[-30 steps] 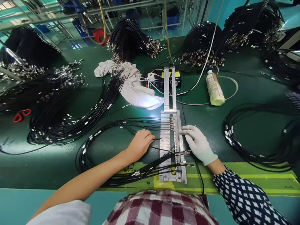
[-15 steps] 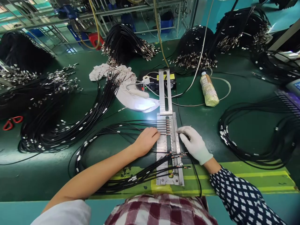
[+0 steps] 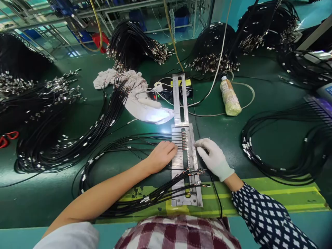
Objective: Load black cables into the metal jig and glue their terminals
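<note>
A long slotted metal jig (image 3: 177,162) lies on the bench in front of me. Several black cables (image 3: 145,134) run into its upper grooves from the left, their metal terminals (image 3: 184,140) lined up over the slot. My bare left hand (image 3: 161,157) is closed at the jig's left edge, fingertips pressed together on a cable that they mostly cover. In a white glove, my right hand (image 3: 214,158) has its bent fingers and thumb against the jig's right edge. Below both hands, a loose bunch of cables (image 3: 155,197) lies across the jig's lower part.
Behind the jig sit a black control box (image 3: 166,91) and a lit white lamp (image 3: 155,116) on cloth. A wrapped bottle (image 3: 229,97) stands to the right, near a coil of cable (image 3: 249,152). Big cable bundles (image 3: 133,45) line the back; red-handled scissors (image 3: 9,138) lie far left.
The view has shifted slightly, so the bench items sit a little further left and higher. Both hands stay at the same places on the jig.
</note>
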A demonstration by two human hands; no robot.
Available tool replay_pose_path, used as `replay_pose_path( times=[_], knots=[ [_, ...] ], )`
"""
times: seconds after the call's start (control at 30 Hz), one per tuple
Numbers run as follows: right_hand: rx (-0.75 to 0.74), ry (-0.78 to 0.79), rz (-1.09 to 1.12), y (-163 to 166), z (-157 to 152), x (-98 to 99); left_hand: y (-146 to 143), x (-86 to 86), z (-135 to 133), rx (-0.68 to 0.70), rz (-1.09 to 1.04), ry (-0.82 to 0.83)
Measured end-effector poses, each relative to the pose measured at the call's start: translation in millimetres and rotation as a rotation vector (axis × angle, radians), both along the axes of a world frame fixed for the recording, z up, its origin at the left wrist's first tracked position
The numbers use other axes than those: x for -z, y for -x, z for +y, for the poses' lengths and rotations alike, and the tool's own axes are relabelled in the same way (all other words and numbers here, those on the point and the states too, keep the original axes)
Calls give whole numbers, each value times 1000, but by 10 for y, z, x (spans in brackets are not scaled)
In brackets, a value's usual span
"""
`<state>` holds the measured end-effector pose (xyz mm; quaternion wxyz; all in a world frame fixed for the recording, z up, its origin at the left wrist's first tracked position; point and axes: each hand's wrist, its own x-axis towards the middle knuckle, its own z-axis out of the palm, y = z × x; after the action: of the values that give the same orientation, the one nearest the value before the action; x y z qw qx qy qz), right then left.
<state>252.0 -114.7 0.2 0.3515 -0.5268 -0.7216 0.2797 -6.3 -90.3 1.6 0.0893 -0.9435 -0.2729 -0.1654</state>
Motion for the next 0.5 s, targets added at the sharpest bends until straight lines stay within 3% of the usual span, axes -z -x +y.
replay_pose_path(
  times=[0.23, 0.37, 0.5],
  knots=[
    [-8, 3, 8, 0, -4, -6, 32, 66, 4, -17, -142, 176],
    [-3, 8, 16, -2, 0, -7, 90, 41, -122, -144, -99, 157],
    [0, 21, 4, -7, 25, 4, 94, 27, -199, -135, -16, 145]
  ],
)
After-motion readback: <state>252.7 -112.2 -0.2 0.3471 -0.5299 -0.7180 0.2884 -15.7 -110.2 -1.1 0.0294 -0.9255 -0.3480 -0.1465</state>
